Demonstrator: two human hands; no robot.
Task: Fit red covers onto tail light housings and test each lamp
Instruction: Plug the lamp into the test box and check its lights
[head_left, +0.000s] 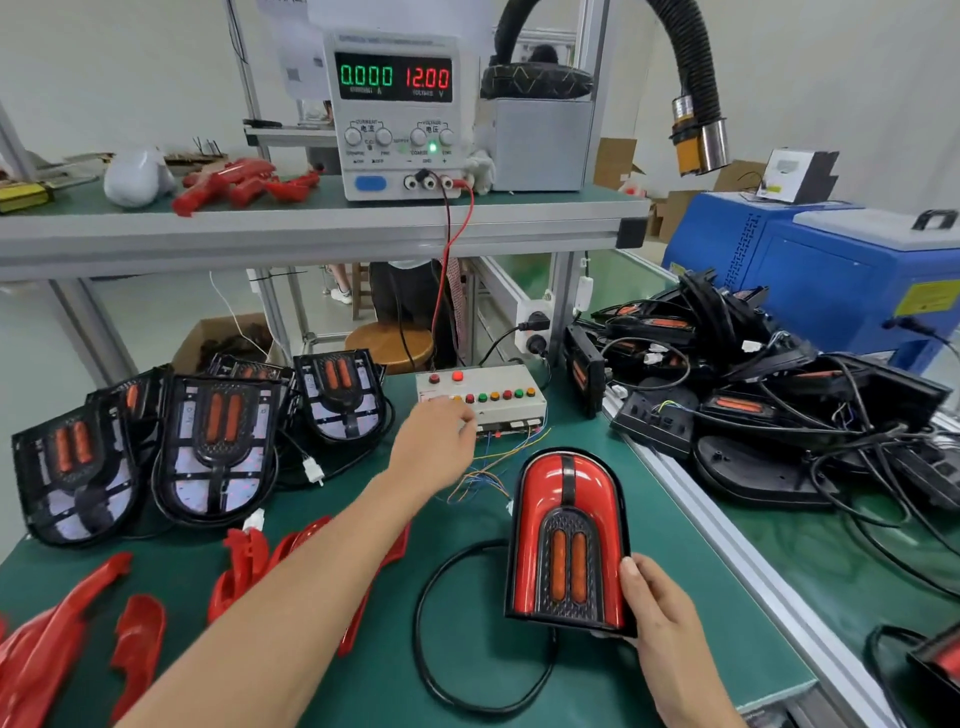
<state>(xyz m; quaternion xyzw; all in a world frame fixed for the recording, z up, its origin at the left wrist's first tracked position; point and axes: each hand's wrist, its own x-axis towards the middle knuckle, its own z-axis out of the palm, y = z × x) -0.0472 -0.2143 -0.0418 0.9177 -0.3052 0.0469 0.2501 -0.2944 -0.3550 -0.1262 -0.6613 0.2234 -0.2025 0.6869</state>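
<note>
A tail light (569, 540) with its red cover fitted lies on the green bench mat. My right hand (662, 618) grips its lower right corner. A black cable (431, 623) loops out from under the lamp. My left hand (434, 441) reaches across to the white test box (483, 395), fingers at its row of coloured buttons. Uncovered black housings (213, 441) stand grouped at the left. Loose red covers (57, 639) lie along the front left edge. The lamp shows no lit glow.
A power supply (397, 111) on the upper shelf reads 0.000 A and 12.00 V, with red and black leads dropping to the bench. Tangled black housings and cables (753, 384) fill the conveyor at right, beside a blue machine (831, 270). More red covers (239, 184) sit on the shelf.
</note>
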